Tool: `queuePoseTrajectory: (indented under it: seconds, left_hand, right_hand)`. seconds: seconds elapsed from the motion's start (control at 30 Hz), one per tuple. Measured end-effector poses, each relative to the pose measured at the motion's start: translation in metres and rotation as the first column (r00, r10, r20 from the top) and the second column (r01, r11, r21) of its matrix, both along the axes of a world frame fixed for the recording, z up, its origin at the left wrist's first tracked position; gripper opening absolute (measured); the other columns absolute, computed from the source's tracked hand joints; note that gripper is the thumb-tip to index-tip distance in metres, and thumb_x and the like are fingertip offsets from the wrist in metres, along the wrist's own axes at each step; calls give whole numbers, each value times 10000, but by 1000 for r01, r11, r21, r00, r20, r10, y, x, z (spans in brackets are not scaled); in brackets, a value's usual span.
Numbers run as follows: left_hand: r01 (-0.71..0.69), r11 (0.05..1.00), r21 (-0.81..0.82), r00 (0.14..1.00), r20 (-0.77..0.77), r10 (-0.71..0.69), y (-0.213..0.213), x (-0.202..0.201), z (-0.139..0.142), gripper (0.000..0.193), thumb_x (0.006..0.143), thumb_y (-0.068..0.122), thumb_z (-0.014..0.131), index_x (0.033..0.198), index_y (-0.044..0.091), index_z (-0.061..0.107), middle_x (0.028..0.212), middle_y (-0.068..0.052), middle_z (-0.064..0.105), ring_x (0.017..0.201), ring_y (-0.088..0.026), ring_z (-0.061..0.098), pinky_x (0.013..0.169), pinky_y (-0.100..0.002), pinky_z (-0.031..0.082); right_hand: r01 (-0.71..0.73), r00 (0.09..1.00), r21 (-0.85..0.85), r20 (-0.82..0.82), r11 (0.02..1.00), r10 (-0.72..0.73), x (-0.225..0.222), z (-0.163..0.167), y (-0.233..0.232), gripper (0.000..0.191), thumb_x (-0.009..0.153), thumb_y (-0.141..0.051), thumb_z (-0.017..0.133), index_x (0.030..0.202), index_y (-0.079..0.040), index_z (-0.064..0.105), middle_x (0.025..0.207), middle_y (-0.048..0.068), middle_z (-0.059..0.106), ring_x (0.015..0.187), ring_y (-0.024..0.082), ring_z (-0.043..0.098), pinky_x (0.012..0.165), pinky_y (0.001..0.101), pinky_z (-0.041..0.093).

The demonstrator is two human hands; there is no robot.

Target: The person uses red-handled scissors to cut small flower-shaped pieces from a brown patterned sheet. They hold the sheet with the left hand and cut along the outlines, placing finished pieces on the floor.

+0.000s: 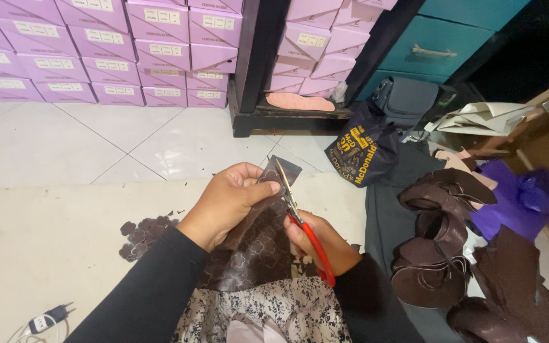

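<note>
Gripping a patterned brown leather piece (249,244) over the lap, the left hand (230,203) pinches its top edge while the right hand (316,241) closes around red-handled scissors (300,222) cutting it, beside stacked brown cut-outs (436,241).

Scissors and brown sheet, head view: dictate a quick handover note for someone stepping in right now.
Left hand: pinches the top of the dark brown embossed leather-like sheet, held up over the lap.
Right hand: grips the red-handled scissors, blades open at the sheet's upper edge.
Done: small brown cut-out pieces lie on the cream floor mat; a pile of dark brown cut shapes sits to the right.
Left: most of the sheet in hand is uncut.
</note>
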State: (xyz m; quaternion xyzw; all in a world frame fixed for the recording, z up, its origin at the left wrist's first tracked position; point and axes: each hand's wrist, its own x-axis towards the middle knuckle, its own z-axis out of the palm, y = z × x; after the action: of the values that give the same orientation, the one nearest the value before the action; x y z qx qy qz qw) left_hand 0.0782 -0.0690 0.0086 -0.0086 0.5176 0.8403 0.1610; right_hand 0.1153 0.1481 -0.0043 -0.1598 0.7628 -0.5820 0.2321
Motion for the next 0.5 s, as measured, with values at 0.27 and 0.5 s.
queuePoseTrajectory:
  seconds: [0.27,0.5]
  left_hand:
    - [0,1000,25,1000,-5,0,0,2,1,130,894,18,687,1008,-25,642,884,-107,759,750,-124,713,685,-233,567]
    - [72,976,204,986,130,-100,0,0,-2,127,912,79,673,968,-36,671,862,-106,738,698,-135,694,648,-258,573]
  right_hand:
    - [22,1000,9,1,1000,-22,0,0,-3,360,1026,-408,492,947,-61,549,668,-6,468,591,104,456,547,256,405]
    - [-34,999,-103,5,994,34,1,2,1,360,1033,-407,521,958,-54,530,748,-5,469,670,106,471,615,252,417]
